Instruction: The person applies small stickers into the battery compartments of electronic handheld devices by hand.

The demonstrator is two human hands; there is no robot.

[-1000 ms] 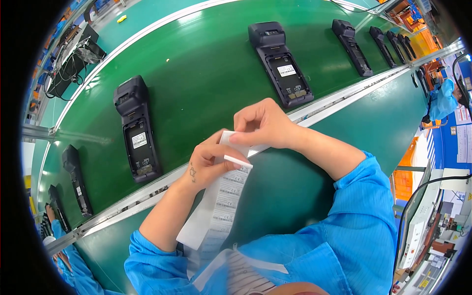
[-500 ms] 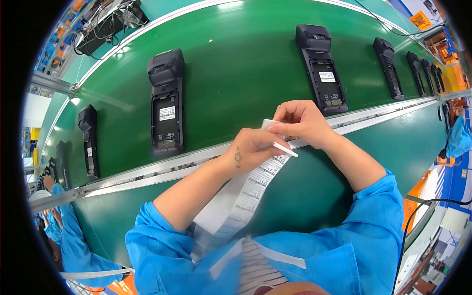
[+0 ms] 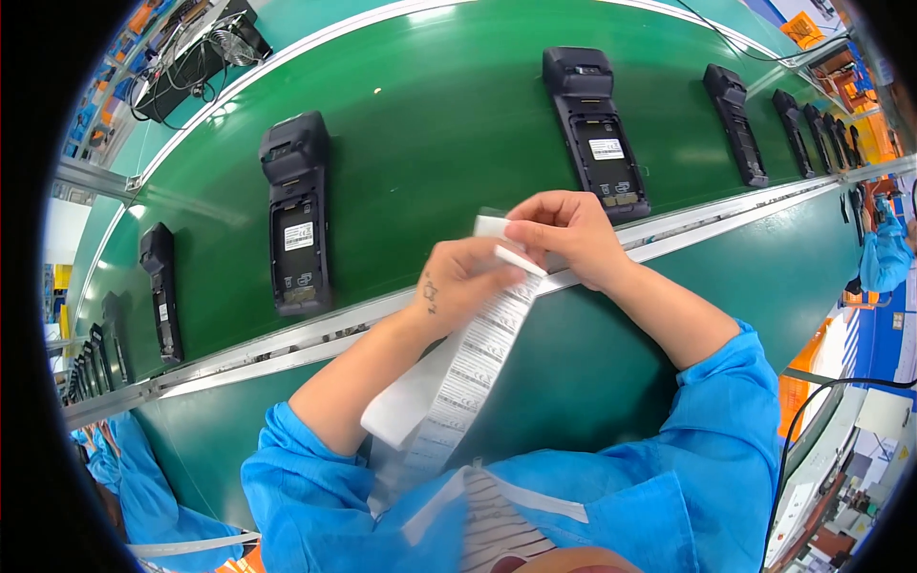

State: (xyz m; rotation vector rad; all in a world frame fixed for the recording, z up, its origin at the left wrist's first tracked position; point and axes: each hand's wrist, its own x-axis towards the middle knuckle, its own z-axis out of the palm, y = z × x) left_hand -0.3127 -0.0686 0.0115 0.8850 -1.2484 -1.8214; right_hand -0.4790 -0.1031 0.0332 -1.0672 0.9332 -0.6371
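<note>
Fingers of the left hand (image 3: 454,286) are clamped on the label strip (image 3: 478,353), and those of the right hand (image 3: 573,234) pinch together at its upper end; whether a loosened label lies between the right fingertips, I cannot tell. Past the hands spreads a green belt (image 3: 430,124), with a green bench (image 3: 592,382) on the near side. Two dark handheld devices, one left (image 3: 296,215) and one right (image 3: 597,134) of the hands, lie on the belt, bays upward. Between both hands and the chest, the strip slants down, printed rows showing. Compared with half a second ago, its plain trailing length (image 3: 406,396) bends in a rounder curl, and the narrow white folded edge (image 3: 521,261) sits nearer the right fingertips. That suggests the handling centres on this upper end; no label shows clear of the strip.
</note>
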